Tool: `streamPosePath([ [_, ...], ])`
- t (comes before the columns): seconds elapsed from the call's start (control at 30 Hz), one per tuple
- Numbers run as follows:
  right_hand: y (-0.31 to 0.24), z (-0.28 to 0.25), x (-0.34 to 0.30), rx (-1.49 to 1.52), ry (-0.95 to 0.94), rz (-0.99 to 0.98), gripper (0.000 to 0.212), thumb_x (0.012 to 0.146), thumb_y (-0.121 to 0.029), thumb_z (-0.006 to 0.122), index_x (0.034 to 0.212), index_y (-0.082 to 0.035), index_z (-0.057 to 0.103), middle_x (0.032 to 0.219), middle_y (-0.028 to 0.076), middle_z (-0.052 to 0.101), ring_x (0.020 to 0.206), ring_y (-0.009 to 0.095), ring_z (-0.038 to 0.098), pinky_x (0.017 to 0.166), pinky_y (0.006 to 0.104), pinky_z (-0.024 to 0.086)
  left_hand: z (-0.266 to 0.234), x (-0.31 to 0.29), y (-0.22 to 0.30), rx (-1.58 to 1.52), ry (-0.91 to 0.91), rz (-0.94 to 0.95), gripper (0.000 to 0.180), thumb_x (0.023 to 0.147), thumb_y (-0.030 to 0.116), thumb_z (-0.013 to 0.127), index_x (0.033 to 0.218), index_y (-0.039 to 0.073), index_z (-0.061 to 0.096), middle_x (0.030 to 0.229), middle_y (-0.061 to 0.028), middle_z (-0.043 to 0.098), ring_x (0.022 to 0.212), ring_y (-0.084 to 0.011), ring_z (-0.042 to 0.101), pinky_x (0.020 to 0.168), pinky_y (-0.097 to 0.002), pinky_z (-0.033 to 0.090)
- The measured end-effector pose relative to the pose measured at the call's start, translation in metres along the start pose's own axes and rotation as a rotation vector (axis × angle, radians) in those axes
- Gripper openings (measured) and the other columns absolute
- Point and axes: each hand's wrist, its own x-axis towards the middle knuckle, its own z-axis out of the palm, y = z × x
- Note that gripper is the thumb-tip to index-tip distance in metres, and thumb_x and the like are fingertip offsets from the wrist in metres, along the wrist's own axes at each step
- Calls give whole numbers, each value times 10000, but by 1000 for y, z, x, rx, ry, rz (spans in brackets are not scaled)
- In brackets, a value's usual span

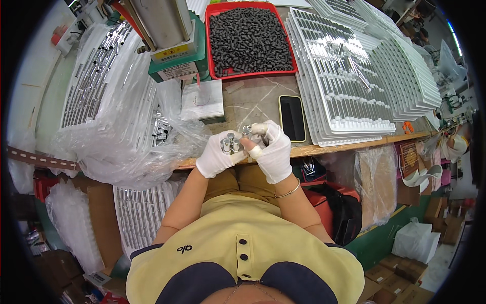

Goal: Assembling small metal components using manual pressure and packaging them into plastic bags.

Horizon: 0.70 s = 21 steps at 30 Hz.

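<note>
White gloves with bare fingertips cover both my hands, held close together at the bench's front edge. My left hand [218,156] is closed around several short shiny silver metal tubes [231,145], their ends facing up. Close beside it, my right hand [273,153] pinches another silver metal tube [246,130] between thumb and fingers. Most of each tube's length is hidden by the gloves. A black-screened phone [292,118] lies just right of my right hand.
A red tray [208,38] of small black sleeves stands at the back, beside a green press machine [201,50]. Stacked white trays [324,91] of silver tubes fill the right; plastic-wrapped trays of tubes [93,81] lie left. A white block [202,99] sits before the press.
</note>
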Motion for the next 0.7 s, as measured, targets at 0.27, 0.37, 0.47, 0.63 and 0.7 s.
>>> streamPosePath([
  [0.27,11,-13,-6,-18,26,-90,258,678,-14,786,890,-28,640,742,12,560,616,75,487,536,225,387,19,7,2,138,131,84,279,702,93,785,920,40,621,785,-6,609,699,-66,546,638,-232,464],
  [0.37,8,-18,-7,-10,20,-29,231,693,-37,780,894,-17,668,749,45,593,637,111,541,564,246,435,24,8,5,200,181,146,266,694,89,784,898,44,621,769,-16,607,690,-80,559,637,-242,471],
  [0.47,8,-21,-11,101,43,27,207,736,-24,748,926,-9,667,740,12,581,645,85,530,566,229,430,27,8,7,268,200,203,254,693,89,782,886,45,622,764,-17,615,682,-83,565,631,-250,474],
  [0.63,20,-28,-16,493,51,427,215,844,-93,674,1025,10,621,726,-27,547,585,50,480,520,200,390,35,1,24,200,122,32,259,694,93,788,881,33,619,749,-23,619,640,-77,530,601,-236,454],
  [0.7,30,-33,-17,646,35,507,209,853,-110,667,1019,4,612,707,-27,541,548,39,444,490,193,352,36,1,23,-2,35,-127,255,706,107,784,878,21,617,752,-50,640,629,-96,562,588,-234,465],
])
